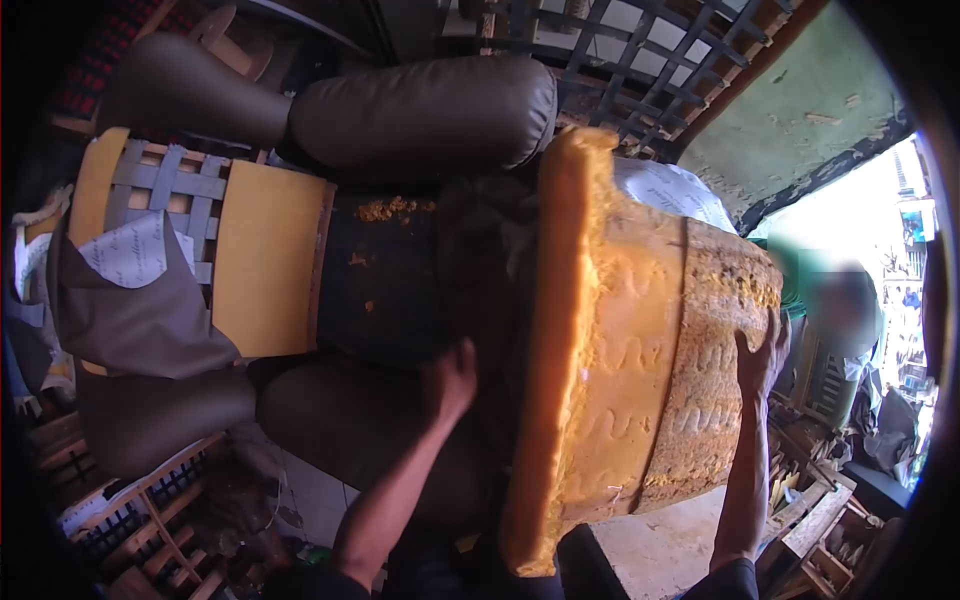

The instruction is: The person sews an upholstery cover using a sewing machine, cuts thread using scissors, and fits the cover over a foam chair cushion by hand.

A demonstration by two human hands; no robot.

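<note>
A large orange-yellow foam cushion point(630, 350) with wavy marks and a rough darker right part stands tilted over the right side of a brown upholstered seat frame. My right hand point(765, 350) lies against the cushion's right edge, fingers spread on the foam. Over the seat's dark inner cloth point(380, 280), left of the cushion, is my left hand point(452, 380); it is blurred and its fingers cannot be made out. Foam crumbs point(395, 209) lie on that cloth. Padded brown arms point(425, 110) run along the top and bottom of the frame.
At the left, a yellow panel point(268, 262), grey webbing point(170, 180) and loose brown cover point(140, 310) show. A webbed wooden frame point(650, 60) stands at the top. A person point(835, 310) is at the right, above wood scraps point(820, 510). Slatted wood lies at the lower left.
</note>
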